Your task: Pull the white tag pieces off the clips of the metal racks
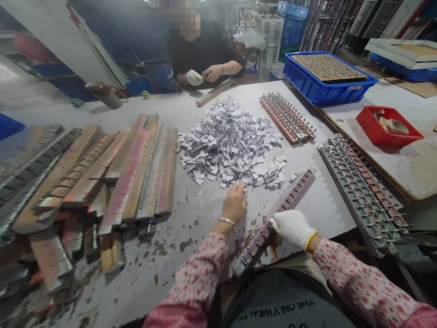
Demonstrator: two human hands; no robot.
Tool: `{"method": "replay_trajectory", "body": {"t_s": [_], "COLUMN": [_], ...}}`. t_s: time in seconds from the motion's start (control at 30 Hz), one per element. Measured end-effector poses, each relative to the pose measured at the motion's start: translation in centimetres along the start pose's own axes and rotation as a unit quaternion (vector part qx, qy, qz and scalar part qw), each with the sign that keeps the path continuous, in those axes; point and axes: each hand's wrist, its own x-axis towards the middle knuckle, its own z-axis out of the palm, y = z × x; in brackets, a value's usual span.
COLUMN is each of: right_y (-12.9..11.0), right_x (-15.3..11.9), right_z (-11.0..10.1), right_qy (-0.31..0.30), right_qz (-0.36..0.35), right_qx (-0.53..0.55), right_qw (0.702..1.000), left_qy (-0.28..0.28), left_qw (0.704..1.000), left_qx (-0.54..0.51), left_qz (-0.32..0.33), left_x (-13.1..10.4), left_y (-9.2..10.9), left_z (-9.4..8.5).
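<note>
My left hand [235,202], bare with a bracelet at the wrist, is at the near edge of a heap of small white flat pieces [228,143]. Its fingers are curled together; whatever lies between the fingertips is too small to make out. In a white glove with a yellow cuff, my right hand [294,228] grips a long narrow bar [259,239] cut with a row of slots. The bar lies slantwise on the table before me, its far end pointing right. No white pieces can be made out standing in its slots.
Many slotted wooden bars [136,168] are stacked at left. Racks of metal-pinned bars stand at right [365,196] and farther back [287,118]. Beyond are a blue crate [307,84] and a red bin [389,132]. Opposite, a co-worker [205,54] works with both hands together.
</note>
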Motion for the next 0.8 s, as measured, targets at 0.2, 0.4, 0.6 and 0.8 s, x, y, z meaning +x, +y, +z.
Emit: {"method": "replay_trajectory", "body": {"t_s": [0.2,0.4,0.6,0.8], "right_y": [1.1,3.4,1.8,0.7], "right_x": [-0.7,-0.5,-0.7,-2.4], "right_z": [1.7,0.4,-1.1,-0.5], "right_qy": [0.014,0.203,0.224,0.038], "right_qz": [-0.041,-0.096,-0.206,-0.110], "right_qx": [0.041,0.224,0.416,0.673], "right_qw": [0.998,0.948,0.857,0.730], "left_qy": [0.026,-0.089,-0.164,-0.099], "left_qw": [0.999,0.987,0.926,0.971], "left_qx": [-0.001,-0.136,-0.338,-0.168], "left_qz": [-0.020,0.001,0.038,0.137], "left_x": [5.6,0.3,-4.9,-7.5], "left_y": [-0.9,1.1,3.6,4.5], "left_z": [-0.9,-0.4,-0.8,-1.2]}}
